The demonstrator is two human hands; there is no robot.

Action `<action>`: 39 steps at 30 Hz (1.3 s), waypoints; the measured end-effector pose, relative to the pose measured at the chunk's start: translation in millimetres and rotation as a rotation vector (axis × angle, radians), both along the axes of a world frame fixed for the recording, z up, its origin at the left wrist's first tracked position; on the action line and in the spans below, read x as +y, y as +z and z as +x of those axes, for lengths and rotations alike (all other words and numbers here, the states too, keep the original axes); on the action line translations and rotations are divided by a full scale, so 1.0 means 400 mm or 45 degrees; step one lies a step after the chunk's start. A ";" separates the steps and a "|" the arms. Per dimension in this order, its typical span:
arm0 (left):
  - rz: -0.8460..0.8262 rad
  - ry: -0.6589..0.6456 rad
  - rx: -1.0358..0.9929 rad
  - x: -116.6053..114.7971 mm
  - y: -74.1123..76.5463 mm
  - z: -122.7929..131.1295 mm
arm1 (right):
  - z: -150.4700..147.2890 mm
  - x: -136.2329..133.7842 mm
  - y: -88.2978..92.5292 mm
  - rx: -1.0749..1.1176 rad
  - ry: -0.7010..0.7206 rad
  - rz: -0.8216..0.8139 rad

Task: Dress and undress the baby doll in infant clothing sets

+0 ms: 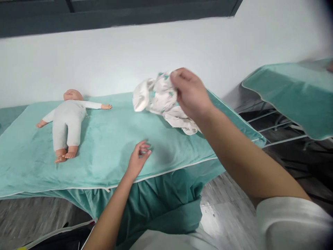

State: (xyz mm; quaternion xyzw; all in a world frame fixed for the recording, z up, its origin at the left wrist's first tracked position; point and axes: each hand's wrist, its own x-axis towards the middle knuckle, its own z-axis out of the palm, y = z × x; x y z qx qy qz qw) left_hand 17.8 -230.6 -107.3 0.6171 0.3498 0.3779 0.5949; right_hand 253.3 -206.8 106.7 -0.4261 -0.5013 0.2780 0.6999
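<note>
My right hand (191,92) is raised over the far right part of the bed, its fingers pinched on a crumpled white baby garment (163,93) with a green and pink print. A plain white cloth (180,119) lies just below it; I cannot tell whether it is part of the same piece. Above the bed's near edge, my left hand (139,158) is empty, fingers loosely curled and thumb apart. A baby doll (68,118) in a white long-sleeved suit lies on its back at the left, arms spread, away from both hands.
A green padded cover (104,163) with white piping spreads over the bed, which stands against a white wall (117,59). Another green-covered surface (293,93) is at the right, near metal bars (283,140). A dark bag (59,241) sits at the lower left.
</note>
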 end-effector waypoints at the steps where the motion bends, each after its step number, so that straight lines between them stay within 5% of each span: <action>1: -0.139 -0.003 -0.191 0.015 0.008 0.002 | -0.038 -0.010 -0.013 -0.056 0.129 -0.049; 5: -0.529 0.071 -0.856 0.078 0.023 -0.015 | -0.152 -0.061 -0.142 -0.469 0.561 -0.364; 8: -0.694 0.190 -1.003 0.099 0.011 -0.031 | -0.168 -0.091 -0.269 -0.776 0.701 -0.442; 11: -0.777 0.344 -0.917 0.091 -0.006 -0.027 | -0.143 -0.099 -0.369 -0.945 0.560 -0.409; 15: -0.800 0.418 -0.760 0.068 -0.009 -0.011 | -0.123 -0.082 -0.446 -1.294 0.317 -0.417; 20: -0.760 0.274 -0.621 0.057 0.000 -0.022 | -0.169 -0.054 -0.477 -1.162 0.486 -0.398; 26: -0.852 0.439 -0.576 0.059 0.011 -0.027 | -0.223 -0.078 -0.446 -0.608 0.841 -0.611; 33: -0.849 0.347 -0.537 0.061 0.014 -0.027 | -0.294 -0.084 -0.484 -0.957 0.239 -0.485; 39: -0.918 0.187 -0.616 0.068 0.003 -0.048 | -0.321 -0.088 -0.475 -0.995 0.261 -0.305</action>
